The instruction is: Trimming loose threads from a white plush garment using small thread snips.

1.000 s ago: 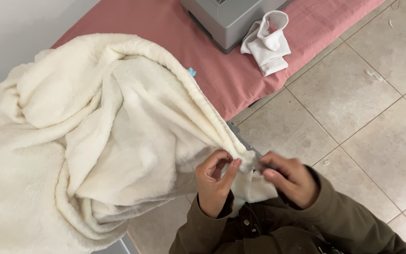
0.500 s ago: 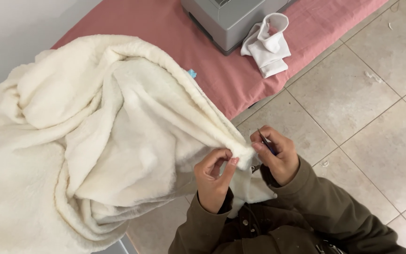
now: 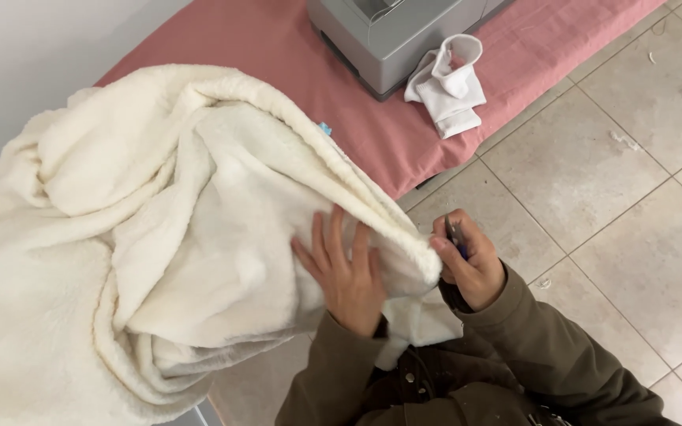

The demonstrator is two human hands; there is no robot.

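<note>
Two bare hands work at one corner of a big cream fleece blanket (image 3: 159,229) in the head view. That blanket is heaped over the near end of a pink-covered table (image 3: 278,55) and spills off its edge toward the person. The left hand (image 3: 346,272) lies flat on the fleece with fingers spread, just beside the blanket's folded corner. The right hand (image 3: 471,260) is curled shut around a small dark tool (image 3: 455,237), touching that same corner from the other side. Farther along the table from the blanket sit a grey machine (image 3: 396,31) and a crumpled white cloth (image 3: 447,87). Beige floor tiles (image 3: 617,181) lie beyond the blanket's hanging edge.
</note>
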